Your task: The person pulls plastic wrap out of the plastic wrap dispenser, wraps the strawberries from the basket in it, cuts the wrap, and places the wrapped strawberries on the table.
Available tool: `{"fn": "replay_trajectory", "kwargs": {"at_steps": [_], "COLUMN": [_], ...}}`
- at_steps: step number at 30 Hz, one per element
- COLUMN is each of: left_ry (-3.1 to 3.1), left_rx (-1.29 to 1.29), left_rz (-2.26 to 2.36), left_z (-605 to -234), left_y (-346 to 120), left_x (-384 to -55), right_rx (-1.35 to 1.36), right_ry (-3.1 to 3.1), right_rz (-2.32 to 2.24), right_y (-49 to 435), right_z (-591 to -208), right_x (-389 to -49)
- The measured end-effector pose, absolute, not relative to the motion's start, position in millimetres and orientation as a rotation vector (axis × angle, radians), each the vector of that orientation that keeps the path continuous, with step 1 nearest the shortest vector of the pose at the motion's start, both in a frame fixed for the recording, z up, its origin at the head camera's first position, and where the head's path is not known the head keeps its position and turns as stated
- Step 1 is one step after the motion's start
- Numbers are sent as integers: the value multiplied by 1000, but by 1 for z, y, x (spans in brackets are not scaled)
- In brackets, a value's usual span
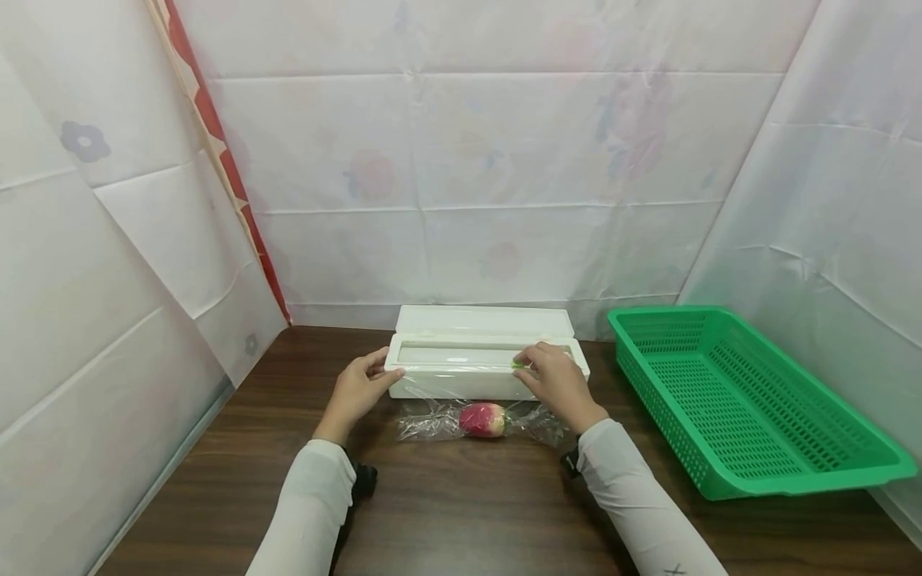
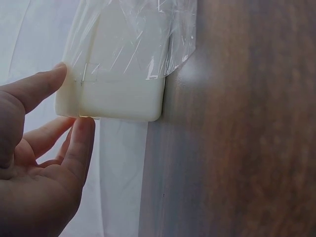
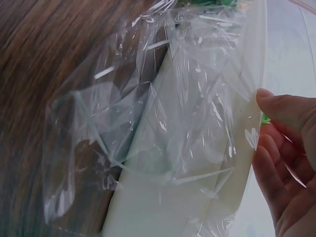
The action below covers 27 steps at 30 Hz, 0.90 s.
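Evidently the work with the film is partway along. On the desk point(image 1: 461, 512), the fruit point(image 1: 483, 420) lies within clear film point(image 1: 428, 424) whose ends spread out towards three and nine o'clock from it. At twelve o'clock from the fruit, just beyond it, sits the white box point(image 1: 461, 388), its lid point(image 1: 484, 322) tipped back at the far side.

The left hand point(image 1: 358, 392) is between nine and ten o'clock from the fruit; its grip is narrow, thumb and fingers holding the near end of the box's rim on that side. At two o'clock the right hand point(image 1: 562, 386) has a small, close grip, thumb and fingertips pinching a green tab point(image 1: 517, 364) at the box's top.

As far as it shows, the lid is up, film is drawn over the box's front, and the fruit is on it. Judging by how things lie, the film does not look cut free yet, though the wrist views do not settle whether it is joined all along. The loose ends are neither tucked nor gathered snugly, so the wrapping seems unfinished. At three o'clock, well apart from the fruit, the green basket point(image 1: 778, 486) stands untouched.
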<state>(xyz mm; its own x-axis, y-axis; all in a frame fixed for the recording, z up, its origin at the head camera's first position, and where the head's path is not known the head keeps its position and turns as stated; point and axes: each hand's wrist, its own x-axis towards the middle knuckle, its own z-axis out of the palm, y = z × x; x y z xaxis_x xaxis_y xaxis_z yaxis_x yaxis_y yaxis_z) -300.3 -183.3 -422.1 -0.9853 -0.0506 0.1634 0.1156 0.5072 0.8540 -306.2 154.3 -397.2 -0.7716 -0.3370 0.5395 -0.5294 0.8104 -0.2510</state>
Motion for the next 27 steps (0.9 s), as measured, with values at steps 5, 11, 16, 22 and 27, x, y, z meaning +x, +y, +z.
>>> {"fn": "replay_trajectory", "kwargs": {"at_steps": [5,11,16,22,27], "left_ry": [-2573,-2579,-2586,-2584,-2585], "left_rx": [-57,-55,-43,-43,-56], "left_rz": [-1478,-1479,-1481,-1485,-1483], "left_z": [-422,-423,-423,-422,-423], "left_y": [-184,-184,-183,-183,-183], "left_x": [-301,-302,-302,-301,-300], "right_rx": [672,707,722,778,829], "right_ry": [-2507,-2501,-2489,-2465,-2449], "right_rz": [521,471,444,444,424], "right_y": [154,154,154,155,155], "right_z": [-397,-397,-398,-398,-397], "right_x": [-308,-308,-309,-310,-311]}}
